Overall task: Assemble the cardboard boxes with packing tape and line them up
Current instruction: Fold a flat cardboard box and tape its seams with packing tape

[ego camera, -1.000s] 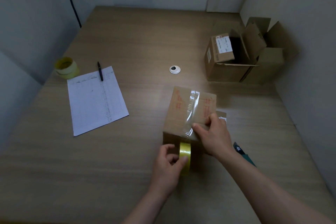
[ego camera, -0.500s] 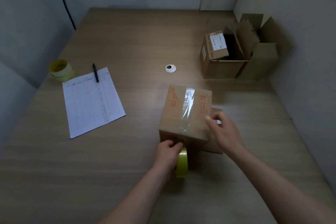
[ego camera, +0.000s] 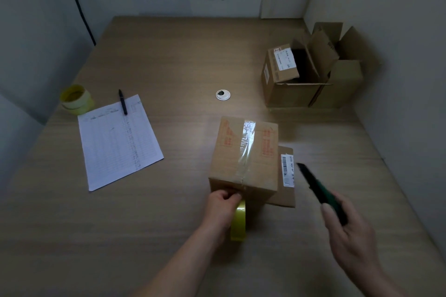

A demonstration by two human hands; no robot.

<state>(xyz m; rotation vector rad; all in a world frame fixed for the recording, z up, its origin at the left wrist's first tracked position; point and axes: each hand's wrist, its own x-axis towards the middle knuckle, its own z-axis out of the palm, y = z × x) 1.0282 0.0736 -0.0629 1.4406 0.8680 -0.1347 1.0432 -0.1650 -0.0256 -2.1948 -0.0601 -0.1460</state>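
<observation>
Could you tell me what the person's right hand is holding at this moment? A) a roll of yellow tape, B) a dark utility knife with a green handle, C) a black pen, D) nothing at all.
B: the right hand grips a dark, green-handled utility knife beside the taped box, while the left hand holds the yellow tape roll.

A taped box [ego camera: 243,157] stands at the middle of the tabletop [ego camera: 169,55], with a flat cardboard piece [ego camera: 286,176] touching its right side. Open boxes [ego camera: 311,72] sit behind it to the right. A sheet of paper [ego camera: 118,140] lies to the left, a pen [ego camera: 122,105] on its far edge and a spare tape roll [ego camera: 76,99] beyond.
</observation>
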